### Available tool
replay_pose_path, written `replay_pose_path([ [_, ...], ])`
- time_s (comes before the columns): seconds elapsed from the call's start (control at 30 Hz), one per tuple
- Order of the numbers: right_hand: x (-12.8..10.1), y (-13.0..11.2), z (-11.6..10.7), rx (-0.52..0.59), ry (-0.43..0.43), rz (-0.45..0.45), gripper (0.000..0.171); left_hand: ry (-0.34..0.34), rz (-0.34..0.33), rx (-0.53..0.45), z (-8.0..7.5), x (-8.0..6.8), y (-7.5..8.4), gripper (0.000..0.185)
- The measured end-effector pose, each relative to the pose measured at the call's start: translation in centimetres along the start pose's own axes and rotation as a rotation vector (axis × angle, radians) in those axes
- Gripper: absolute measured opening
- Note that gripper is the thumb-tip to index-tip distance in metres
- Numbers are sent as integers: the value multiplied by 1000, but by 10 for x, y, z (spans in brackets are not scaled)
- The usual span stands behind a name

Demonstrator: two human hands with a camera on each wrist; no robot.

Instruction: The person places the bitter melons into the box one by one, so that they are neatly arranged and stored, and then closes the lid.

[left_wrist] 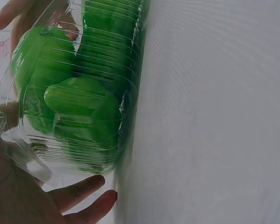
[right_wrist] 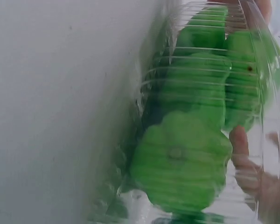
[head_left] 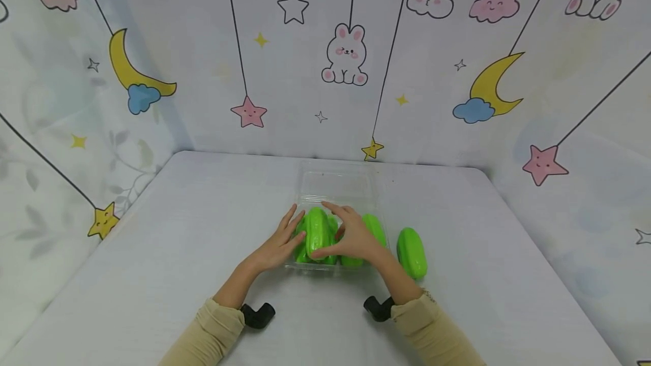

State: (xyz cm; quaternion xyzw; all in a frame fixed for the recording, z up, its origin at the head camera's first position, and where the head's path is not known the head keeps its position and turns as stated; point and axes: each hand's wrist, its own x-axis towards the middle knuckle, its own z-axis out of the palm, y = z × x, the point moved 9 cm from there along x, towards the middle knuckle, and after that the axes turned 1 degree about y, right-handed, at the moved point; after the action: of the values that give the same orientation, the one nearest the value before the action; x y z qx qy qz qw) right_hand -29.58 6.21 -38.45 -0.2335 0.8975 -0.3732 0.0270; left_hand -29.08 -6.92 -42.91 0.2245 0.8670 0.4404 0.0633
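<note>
Fingers (head_left: 291,220) of the left hand (head_left: 277,247) lie straight and spread against the left side of the clear plastic tray (head_left: 337,185), touching it rather than clutching it; the left wrist view shows fingertips (left_wrist: 91,196) flat on the counter (head_left: 178,242) at the tray's wall. Moving right, the tray sits mid-counter toward the back wall, its lid open behind it, with green peppers (head_left: 317,230) packed inside. The right hand (head_left: 351,236) comes over the top, thumb and fingers curled round the middle pepper, gripping it above the tray. Further right, one loose pepper (head_left: 412,252) lies on the counter just beside the tray. These peppers look light, glossy and likely a bit slippery, so a grip across the broad middle seems soundest. The thin, ribbed tray should flex easily; hold it by the side walls.
</note>
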Motion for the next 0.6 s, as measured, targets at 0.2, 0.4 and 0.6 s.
replay_pose_path([
  [0.2, -4, -1, -8, -2, 10, -29, 105, 2, 6, 0, -1, 0, 1, 57],
  [0.4, -9, 0, -16, 13, 16, -60, 105, 11, 9, 3, -1, 0, 1, 57],
  [0.6, -14, 3, -27, 28, 34, -94, 104, 19, 13, 12, -1, 0, 1, 57],
])
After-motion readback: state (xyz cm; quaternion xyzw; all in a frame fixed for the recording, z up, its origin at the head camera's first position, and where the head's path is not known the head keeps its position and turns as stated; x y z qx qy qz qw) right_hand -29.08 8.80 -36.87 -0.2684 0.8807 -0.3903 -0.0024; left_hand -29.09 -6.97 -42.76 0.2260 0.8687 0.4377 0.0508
